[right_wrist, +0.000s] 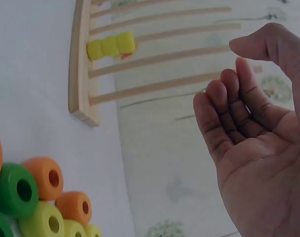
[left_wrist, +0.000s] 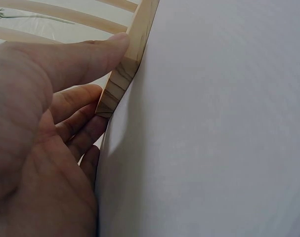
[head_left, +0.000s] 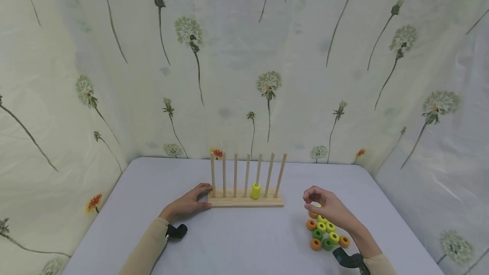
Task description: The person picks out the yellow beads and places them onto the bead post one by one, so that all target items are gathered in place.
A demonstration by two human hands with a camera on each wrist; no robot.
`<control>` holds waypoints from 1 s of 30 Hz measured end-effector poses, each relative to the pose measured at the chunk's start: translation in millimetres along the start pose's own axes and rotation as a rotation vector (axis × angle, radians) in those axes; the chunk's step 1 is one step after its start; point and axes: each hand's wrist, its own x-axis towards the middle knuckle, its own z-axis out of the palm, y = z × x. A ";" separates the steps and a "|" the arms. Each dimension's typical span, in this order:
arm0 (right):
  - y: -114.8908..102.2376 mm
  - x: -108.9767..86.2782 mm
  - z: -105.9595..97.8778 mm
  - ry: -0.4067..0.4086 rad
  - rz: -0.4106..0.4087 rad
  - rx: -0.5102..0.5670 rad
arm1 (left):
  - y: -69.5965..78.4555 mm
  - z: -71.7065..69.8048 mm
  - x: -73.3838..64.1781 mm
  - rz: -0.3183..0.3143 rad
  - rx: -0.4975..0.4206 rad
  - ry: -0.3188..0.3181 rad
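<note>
A wooden peg rack (head_left: 244, 202) with a row of upright pegs stands on the table. Its left end is gripped by my left hand (head_left: 188, 203), thumb on the front edge and fingers round the end; the left wrist view shows the thumb on the wooden base (left_wrist: 121, 79). Three yellow beads (right_wrist: 110, 46) are stacked on the third peg from the right. To the right of the rack, my right hand (head_left: 330, 208) hovers above the loose beads (head_left: 321, 227), fingers loosely bent, with nothing between thumb and fingertips (right_wrist: 216, 94).
The loose pile mixes orange beads (right_wrist: 44, 177), green beads (right_wrist: 14, 190) and yellow beads (right_wrist: 41, 220), partly under the right hand. A white cloth covers the table (head_left: 229, 245). Behind it hangs a curtain (head_left: 229, 54) printed with dandelions.
</note>
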 end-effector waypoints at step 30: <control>80.8 -25.3 -43.8 0.121 0.285 -0.072 | -0.3 0.8 -0.6 0.003 -0.015 -0.004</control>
